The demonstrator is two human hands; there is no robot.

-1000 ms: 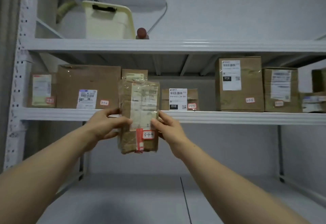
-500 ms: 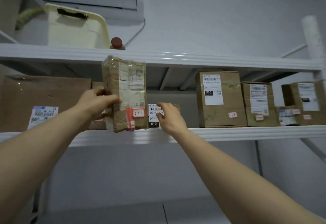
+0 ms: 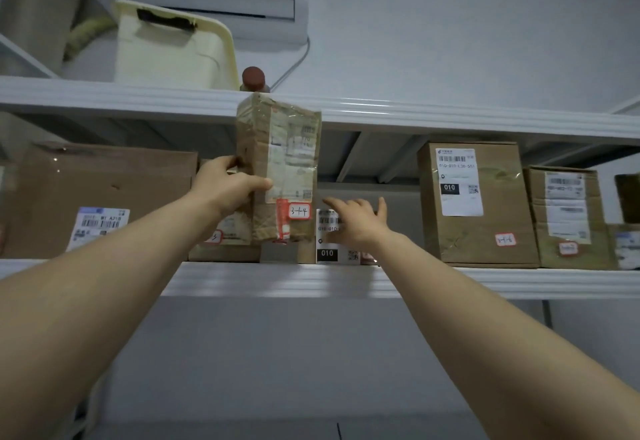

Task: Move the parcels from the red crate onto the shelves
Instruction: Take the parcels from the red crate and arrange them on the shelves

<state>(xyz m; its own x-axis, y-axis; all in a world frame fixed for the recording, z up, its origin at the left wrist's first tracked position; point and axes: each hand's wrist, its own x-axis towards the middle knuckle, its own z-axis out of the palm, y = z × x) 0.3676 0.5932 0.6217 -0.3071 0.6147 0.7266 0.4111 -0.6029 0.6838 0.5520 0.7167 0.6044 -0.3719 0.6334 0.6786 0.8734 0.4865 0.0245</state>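
A second ago you held the parcel (image 3: 284, 162) in both hands, low, its foot under the lip of the middle shelf (image 3: 485, 283). Now your left grip (image 3: 228, 186) carries it alone, thumb across the front face and fingers curled round the left edge. The parcel has come up and stands upright in front of the middle bay, its top crossing the edge of the top shelf (image 3: 104, 96). It rests on nothing yet.

Your right grip (image 3: 356, 223) has let go and holds nothing. It reaches in at 4 o'clock of the parcel with fingers spread, toward the small box (image 3: 329, 252) marked 010. I judge that you are clearing or checking a slot between the large box (image 3: 104, 190) at 9 o'clock and the tall box (image 3: 478, 204) at 3 o'clock before setting the parcel down.

Hard to tell:
- Whether your right fingertips touch the small box or stop short of it
- How much room lies behind the parcel, which covers the gap and most of the small box
- The printed labels, which are blurred; only the tag 3-1-4 and the 010 read
- The red crate, which is out of view, so the parcels left cannot be counted
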